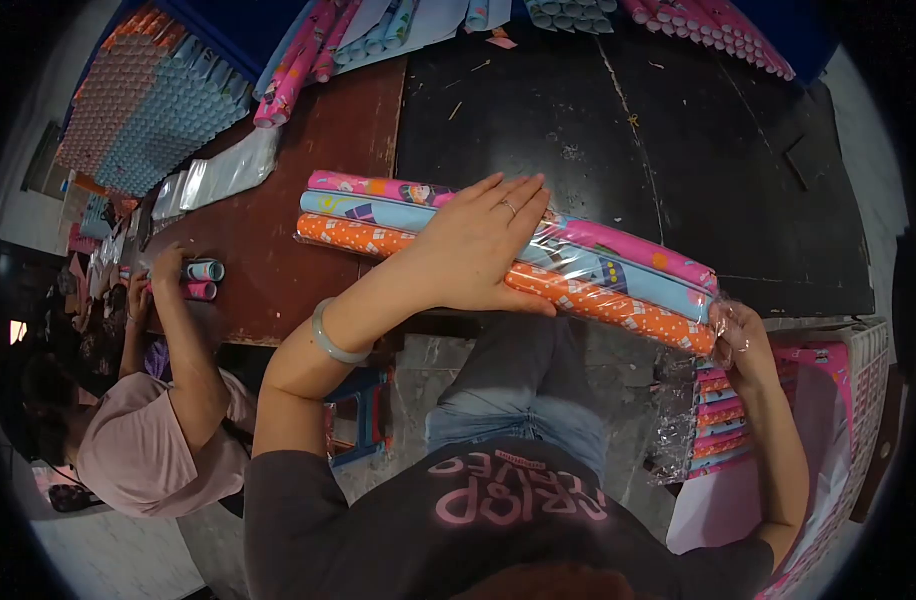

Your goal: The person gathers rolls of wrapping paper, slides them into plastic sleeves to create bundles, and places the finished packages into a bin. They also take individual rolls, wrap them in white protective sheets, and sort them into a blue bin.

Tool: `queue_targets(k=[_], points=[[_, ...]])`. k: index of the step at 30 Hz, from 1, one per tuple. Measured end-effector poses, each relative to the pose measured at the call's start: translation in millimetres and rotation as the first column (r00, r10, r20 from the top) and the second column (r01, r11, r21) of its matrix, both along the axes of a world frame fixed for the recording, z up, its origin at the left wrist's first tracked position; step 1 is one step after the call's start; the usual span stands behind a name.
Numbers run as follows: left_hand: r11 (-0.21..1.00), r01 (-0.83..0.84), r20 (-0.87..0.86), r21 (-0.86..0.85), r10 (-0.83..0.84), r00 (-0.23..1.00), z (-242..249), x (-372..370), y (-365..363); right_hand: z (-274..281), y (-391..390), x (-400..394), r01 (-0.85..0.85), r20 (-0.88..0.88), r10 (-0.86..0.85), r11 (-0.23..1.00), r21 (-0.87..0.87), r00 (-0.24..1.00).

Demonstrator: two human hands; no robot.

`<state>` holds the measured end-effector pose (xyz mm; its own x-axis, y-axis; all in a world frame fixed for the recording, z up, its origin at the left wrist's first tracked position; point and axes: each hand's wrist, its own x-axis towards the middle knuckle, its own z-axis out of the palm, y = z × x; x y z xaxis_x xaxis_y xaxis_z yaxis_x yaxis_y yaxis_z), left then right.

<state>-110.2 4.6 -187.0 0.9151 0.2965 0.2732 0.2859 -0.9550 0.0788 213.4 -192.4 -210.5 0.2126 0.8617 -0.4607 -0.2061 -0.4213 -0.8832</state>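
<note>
Three wrapping paper rolls, pink, light blue and orange point(353, 236), lie side by side across the front of the table. Clear plastic film point(588, 262) covers their right part, with glare on it. My left hand point(483, 240) spans the bundle near its middle, fingers over the far side and thumb along the orange roll, holding it. At the right end, my right hand point(743, 340) is closed on the crinkled end of the plastic film, its fingertips partly hidden.
Stacked rolls point(158, 100) stand at the back left, with more pink rolls point(708, 35) at the back right. Clear plastic sleeves point(228, 175) lie on the brown table point(328, 140). Left, another person point(163, 430) handles rolls. A white crate point(863, 400) and wrapped rolls point(720, 420) are low right.
</note>
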Motion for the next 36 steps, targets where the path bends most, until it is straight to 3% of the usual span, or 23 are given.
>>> queue_targets(k=[2, 4, 8, 10, 11, 14, 18, 21, 24, 27, 28, 29, 31, 34, 36], points=[[1.000, 0.009, -0.006, 0.001, -0.009, 1.000, 0, -1, 2, 3, 3, 2, -0.027, 0.101, 0.028, 0.999, -0.018, 0.994], [0.999, 0.021, 0.012, 0.027, -0.021, 1.000, 0, -1, 3, 1, 5, 13, -0.220, 0.344, 0.215, 0.975, -0.027, 0.914], [1.000, 0.022, 0.009, 0.020, -0.023, 1.000, 1, -4, 4, 7, 7, 1, -0.235, 0.350, 0.215, 0.972, 0.015, 0.912], [0.999, 0.020, -0.003, 0.028, -0.020, 1.000, 1, -4, 4, 9, 9, -10, 0.007, 0.114, 0.000, 0.998, -0.061, 0.993], [0.999, 0.027, -0.001, 0.027, -0.027, 1.000, 2, -3, 4, 10, 11, -13, 0.015, 0.115, -0.008, 0.998, -0.062, 0.993], [1.000, 0.005, -0.051, -0.014, -0.005, 0.999, 5, -3, 4, 2, 9, -11, -0.015, -0.113, 0.011, 0.999, -0.030, 0.994], [1.000, -0.007, -0.071, -0.014, 0.006, 0.997, 5, -2, 4, 7, 9, -8, -0.040, 0.036, 0.043, 0.997, -0.067, 0.998], [1.000, -0.016, -0.076, -0.017, 0.015, 0.997, 5, -2, 4, 4, 8, 3, -0.163, 0.125, 0.167, 0.986, -0.041, 0.978], [1.000, -0.020, -0.091, -0.017, 0.018, 0.996, 6, -3, 5, 1, 13, -8, -0.056, 0.015, 0.055, 0.997, 0.048, 0.998], [1.000, -0.025, -0.088, -0.020, 0.023, 0.996, 5, -2, 5, 4, 11, -13, -0.020, -0.087, 0.019, 1.000, -0.008, 0.996], [0.999, -0.031, -0.085, -0.017, 0.029, 0.996, 4, -2, 6, 2, 9, -8, -0.085, -0.092, 0.087, 0.996, 0.033, 0.992], [1.000, -0.021, -0.072, -0.023, 0.020, 0.997, 4, -3, 7, 4, 7, -7, -0.076, -0.079, 0.078, 0.997, 0.027, 0.994], [0.999, -0.031, -0.080, -0.013, 0.030, 0.996, 4, -4, 7, 10, 4, -7, -0.048, 0.240, 0.038, 0.998, 0.036, 0.970], [0.999, -0.042, -0.091, -0.016, 0.040, 0.995, 5, -4, 7, 16, -10, 10, -0.226, 0.255, 0.216, 0.974, 0.008, 0.942], [0.999, -0.045, -0.086, -0.020, 0.043, 0.995, 5, -3, 6, 18, -14, -1, -0.201, 0.333, 0.196, 0.979, -0.022, 0.922]])
